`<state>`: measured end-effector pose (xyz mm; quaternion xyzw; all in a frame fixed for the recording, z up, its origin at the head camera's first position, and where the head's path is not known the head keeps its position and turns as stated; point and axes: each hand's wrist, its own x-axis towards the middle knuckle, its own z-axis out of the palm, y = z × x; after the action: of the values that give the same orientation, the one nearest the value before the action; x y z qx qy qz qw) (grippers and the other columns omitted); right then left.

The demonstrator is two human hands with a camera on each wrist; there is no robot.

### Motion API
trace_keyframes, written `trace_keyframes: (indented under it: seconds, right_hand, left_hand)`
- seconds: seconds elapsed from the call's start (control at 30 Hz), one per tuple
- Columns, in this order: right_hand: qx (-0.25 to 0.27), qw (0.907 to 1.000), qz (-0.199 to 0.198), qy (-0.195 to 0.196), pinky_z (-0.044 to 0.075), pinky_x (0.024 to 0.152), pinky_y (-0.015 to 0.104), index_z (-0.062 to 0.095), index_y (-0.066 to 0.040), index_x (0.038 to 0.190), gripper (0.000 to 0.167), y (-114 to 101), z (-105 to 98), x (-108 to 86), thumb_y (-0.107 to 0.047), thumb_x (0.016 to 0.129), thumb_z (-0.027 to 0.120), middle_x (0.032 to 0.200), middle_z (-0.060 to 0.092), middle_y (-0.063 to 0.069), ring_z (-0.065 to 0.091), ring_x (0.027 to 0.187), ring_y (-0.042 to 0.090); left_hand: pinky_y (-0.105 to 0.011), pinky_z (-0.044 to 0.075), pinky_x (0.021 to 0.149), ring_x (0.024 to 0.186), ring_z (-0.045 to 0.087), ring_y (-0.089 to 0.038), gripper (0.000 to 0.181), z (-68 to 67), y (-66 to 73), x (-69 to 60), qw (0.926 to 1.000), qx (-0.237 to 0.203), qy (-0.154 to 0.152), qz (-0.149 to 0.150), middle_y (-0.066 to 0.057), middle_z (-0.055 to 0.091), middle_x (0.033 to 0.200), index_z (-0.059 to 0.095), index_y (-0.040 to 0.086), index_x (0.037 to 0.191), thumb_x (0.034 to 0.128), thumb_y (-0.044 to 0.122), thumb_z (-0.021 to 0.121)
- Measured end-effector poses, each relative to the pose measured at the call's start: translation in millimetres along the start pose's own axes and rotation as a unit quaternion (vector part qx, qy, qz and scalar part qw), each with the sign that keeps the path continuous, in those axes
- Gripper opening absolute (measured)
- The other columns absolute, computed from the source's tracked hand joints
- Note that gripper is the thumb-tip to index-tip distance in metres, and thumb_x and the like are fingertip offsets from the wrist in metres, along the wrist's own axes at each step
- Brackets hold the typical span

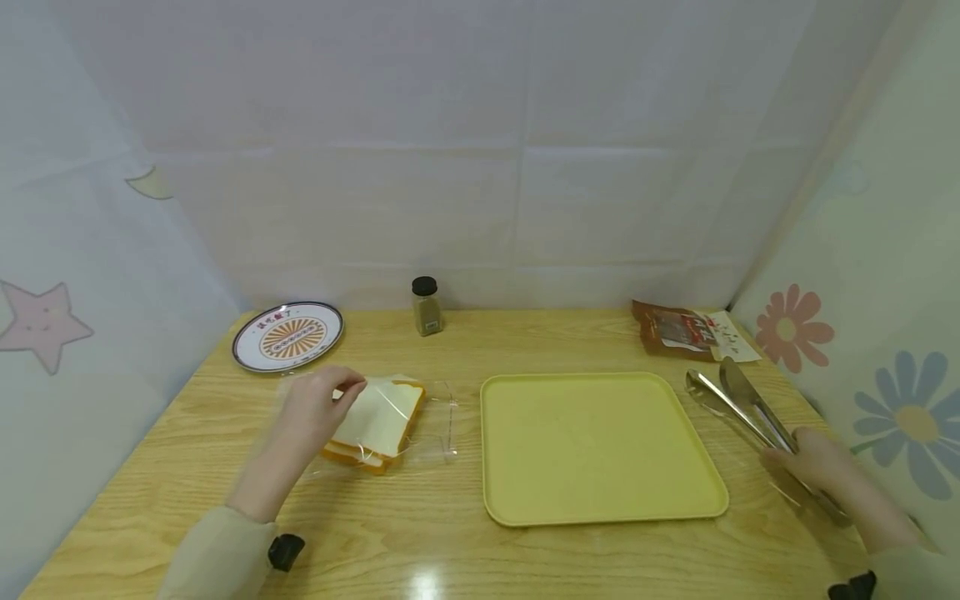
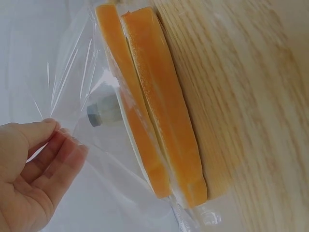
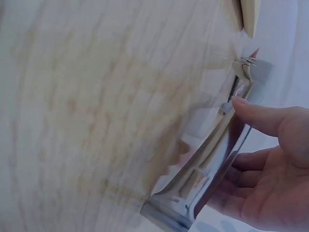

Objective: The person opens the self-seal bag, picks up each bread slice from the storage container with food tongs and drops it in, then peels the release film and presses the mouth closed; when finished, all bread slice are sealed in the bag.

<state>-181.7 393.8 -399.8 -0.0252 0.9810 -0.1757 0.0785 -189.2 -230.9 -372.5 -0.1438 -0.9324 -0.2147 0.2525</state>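
Bread slices (image 1: 378, 418) lie in a clear plastic bag (image 1: 438, 417) on the left half of the table. My left hand (image 1: 311, 408) pinches the bag's film between thumb and fingers; in the left wrist view the film is pulled up from two thick slices (image 2: 164, 106) beside that hand (image 2: 43, 169). Metal tongs (image 1: 757, 417) lie at the right, their tips spread apart. Around their handle part are the thumb and fingers of my right hand (image 1: 817, 462); the right wrist view shows the hand (image 3: 270, 164) gripping the tongs (image 3: 203, 169).
A yellow tray (image 1: 600, 450) sits between the bread and the tongs. Behind the bread are a patterned plate (image 1: 288, 337) and a black-capped jar (image 1: 427, 308). A brown food packet (image 1: 675, 331) lies at the back right. Cloth walls border the table's back and sides.
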Motion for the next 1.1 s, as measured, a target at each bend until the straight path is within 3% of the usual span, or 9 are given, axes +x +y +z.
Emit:
trace_keyframes:
  seconds: [0.17, 0.23, 0.3, 0.47, 0.57, 0.7, 0.77, 0.9, 1.1]
  right_hand:
    - [-0.047, 0.9971, -0.033, 0.05, 0.043, 0.049, 0.037, 0.047, 0.017, 0.083, 0.048, -7.6, -2.9, 4.1, -0.027, 0.087, 0.066, 0.067, 0.051, 0.018, 0.05, 0.058, 0.026]
    - [-0.06, 0.9944, -0.044, 0.076, 0.047, 0.056, 0.044, 0.047, 0.024, 0.093, 0.057, -18.8, -5.6, 4.4, -0.028, 0.086, 0.066, 0.077, 0.054, 0.031, 0.055, 0.065, 0.038]
    - [-0.06, 0.9921, -0.055, 0.096, 0.047, 0.059, 0.048, 0.046, 0.026, 0.1, 0.06, -35.6, -9.0, 4.4, -0.028, 0.086, 0.067, 0.083, 0.054, 0.034, 0.055, 0.071, 0.042]
    - [0.002, 0.9925, -0.074, 0.097, 0.049, 0.07, 0.055, 0.04, 0.023, 0.12, 0.062, -94.0, -16.1, -3.0, -0.027, 0.091, 0.062, 0.108, 0.053, 0.041, 0.055, 0.092, 0.051]
    - [0.05, 0.9925, -0.079, 0.078, 0.047, 0.082, 0.062, 0.031, 0.02, 0.133, 0.07, -128.8, -15.3, -10.1, -0.032, 0.095, 0.056, 0.127, 0.043, 0.042, 0.046, 0.111, 0.057]
    - [0.085, 0.9862, -0.112, 0.087, 0.045, 0.089, 0.062, 0.034, 0.014, 0.136, 0.066, -167.2, -5.4, -15.4, -0.032, 0.094, 0.057, 0.129, 0.048, 0.035, 0.047, 0.116, 0.052]
    - [0.116, 0.9787, -0.143, 0.09, 0.046, 0.092, 0.059, 0.04, 0.012, 0.133, 0.059, -183.0, 2.2, -16.5, -0.027, 0.094, 0.059, 0.125, 0.054, 0.031, 0.051, 0.115, 0.048]
    - [0.21, 0.9616, -0.174, 0.034, 0.05, 0.093, 0.049, 0.045, 0.009, 0.131, 0.051, -210.0, 16.9, -16.2, -0.025, 0.095, 0.057, 0.123, 0.058, 0.026, 0.057, 0.113, 0.039]
    - [0.325, 0.9301, -0.148, -0.086, 0.051, 0.095, 0.042, 0.049, 0.002, 0.13, 0.05, -247.1, 36.6, -13.0, -0.032, 0.095, 0.056, 0.126, 0.059, 0.019, 0.058, 0.115, 0.03]
  left_hand:
    - [-0.038, 0.057, 0.062, 0.074, 0.066, -0.024, 0.003, -0.2, -1.0, 1.3, 1.0, -0.002, -0.006, -0.002, -0.011, 0.07, 0.082, 0.07, 0.001, 0.086, 0.0831, 0.003, 0.069]
    - [-0.037, 0.057, 0.062, 0.074, 0.065, -0.023, 0.003, -0.2, -1.5, 1.2, 1.0, -0.001, -0.008, -0.003, -0.011, 0.07, 0.081, 0.071, 0.001, 0.086, 0.083, 0.003, 0.069]
    - [-0.037, 0.057, 0.062, 0.074, 0.065, -0.023, 0.003, -0.4, -1.5, 1.1, 1.0, 0.0, -0.009, -0.002, -0.011, 0.07, 0.081, 0.071, 0.001, 0.085, 0.0829, 0.003, 0.07]
    - [-0.038, 0.057, 0.062, 0.074, 0.066, -0.024, 0.004, -1.4, -0.1, 1.0, 1.0, 0.001, -0.005, 0.002, -0.011, 0.07, 0.081, 0.07, 0.001, 0.085, 0.0829, 0.003, 0.069]
    - [-0.038, 0.057, 0.062, 0.074, 0.066, -0.024, 0.004, -1.7, 1.0, 1.1, 1.0, -0.003, -0.005, 0.003, -0.011, 0.07, 0.081, 0.07, 0.001, 0.086, 0.0826, 0.002, 0.069]
    - [-0.038, 0.057, 0.063, 0.075, 0.066, -0.024, 0.004, -1.5, 1.6, 0.6, 0.9999, -0.005, -0.012, -0.003, -0.011, 0.069, 0.081, 0.071, 0.001, 0.086, 0.0822, 0.002, 0.069]
    - [-0.038, 0.057, 0.064, 0.076, 0.066, -0.024, 0.004, -1.3, 1.6, 0.2, 0.9998, -0.006, -0.017, -0.007, -0.011, 0.069, 0.082, 0.071, 0.001, 0.086, 0.0824, 0.002, 0.069]
    - [-0.038, 0.058, 0.065, 0.077, 0.066, -0.025, 0.005, -0.6, 1.8, -0.5, 0.9995, -0.009, -0.029, -0.009, -0.011, 0.069, 0.083, 0.07, 0.001, 0.087, 0.0828, 0.002, 0.069]
    - [-0.039, 0.058, 0.067, 0.076, 0.065, -0.024, 0.005, -1.0, 1.0, -1.2, 0.9991, -0.013, -0.037, -0.012, -0.011, 0.069, 0.083, 0.07, 0.001, 0.088, 0.0832, 0.003, 0.069]
